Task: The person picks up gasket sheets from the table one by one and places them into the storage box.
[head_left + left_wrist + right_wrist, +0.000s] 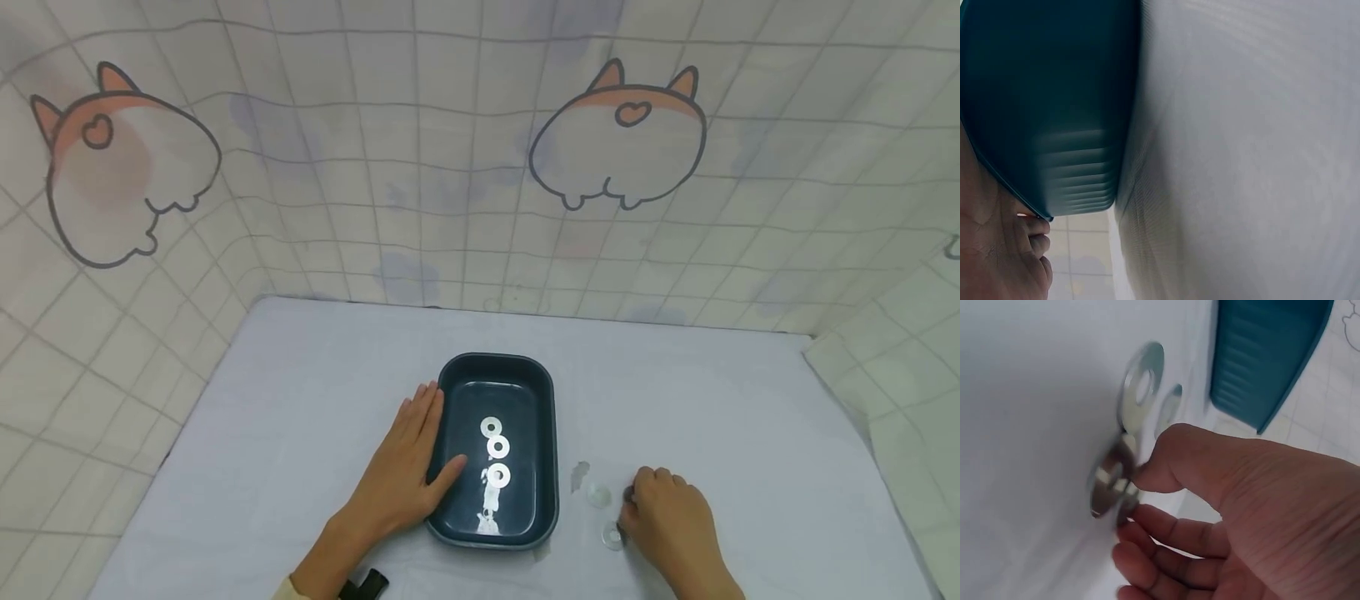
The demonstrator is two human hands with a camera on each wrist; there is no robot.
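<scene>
Right hand pinches a slanting washer beside the tray

Thumb and fingertips of the right hand [671, 521] pinch a metal washer [1103, 492] low over the white cloth [750, 433], to the right of the tray. Being round, it has a long axis only in its foreshortened outline, which slants from lower left to upper right in the right wrist view, a shiny face partly toward that camera (whether its lower edge touches the cloth, I cannot tell). Blurred metal [1127, 505] shows at the fingertips. Just beyond, a pale washer [1130, 412] and a smaller-looking washer [1176, 395] lie flat, between hand and tray

The dark blue tray [542, 442] sits level, its long axis running away from the person. Inside, 3 white-looking washers [506, 476] form a row roughly along that axis. The left hand [397, 479] rests on the left rim, fingers straight and pointing forward, thumb over the edge. Behind hangs a checked curtain [450, 150] with 2 cartoon animals [618, 150]
</scene>
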